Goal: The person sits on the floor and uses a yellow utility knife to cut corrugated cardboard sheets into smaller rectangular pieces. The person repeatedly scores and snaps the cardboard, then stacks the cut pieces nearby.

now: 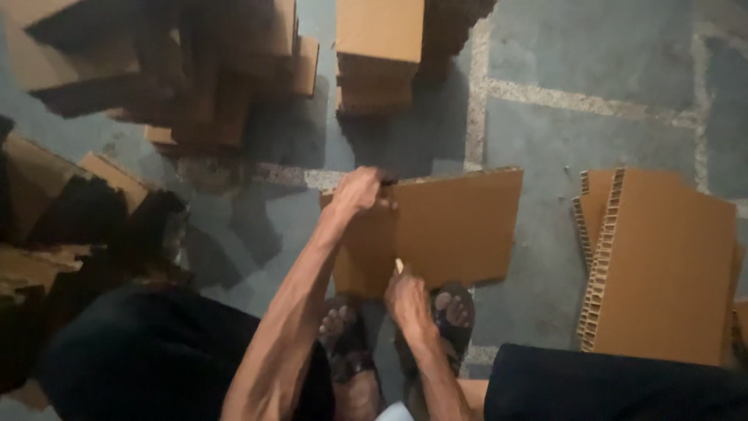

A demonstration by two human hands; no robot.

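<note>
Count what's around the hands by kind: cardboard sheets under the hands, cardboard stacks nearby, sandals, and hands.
Cardboard sheet under the hands: 1
Stack of sheets at right: 1
Block stack at top: 1
Sandals: 2
Hands, left hand and right hand: 2
Total: 7

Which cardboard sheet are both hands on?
The middle sheet by the feet: left hand at its top edge, right hand at its bottom. The ribbed-edge stack lies untouched.

The left hand [357, 189] reaches farthest forward on a long, nearly straight bare arm, its fingers curled shut with the knuckles up. The right hand [407, 296] sits nearer the body, just to the right of and behind the left, on a bent forearm, fingers closed in a loose fist. Both sandalled feet lie right under the right hand.
</note>
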